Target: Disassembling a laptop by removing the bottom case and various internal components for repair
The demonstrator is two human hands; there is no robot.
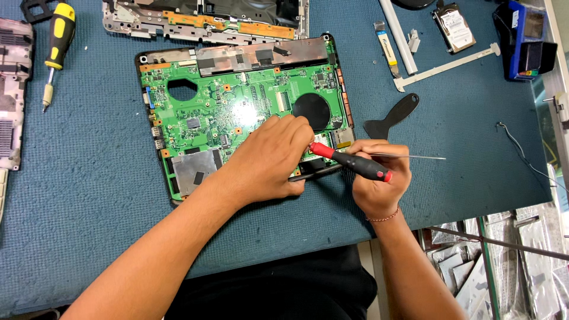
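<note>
An opened laptop base (155, 159) with a green motherboard (237, 101) lies on a blue mat. My left hand (267, 160) lies palm down over its front right corner, fingers bent onto the board beside a round black patch (312, 109), thumb along the front edge. My right hand (379, 184) is just right of the base and grips a black screwdriver with red ends (349, 163), whose red end points at my left fingertips. A thin metal rod (424, 157) sticks out to the right of this hand. What lies under my left fingers is hidden.
A yellow-and-black screwdriver (56, 44) lies at the far left, next to a grey casing part (12, 89). A metal frame (207, 24) sits behind the base. A black pry tool (394, 115), white strips (444, 65), a hard drive (453, 26) and a blue box (524, 38) are at the right.
</note>
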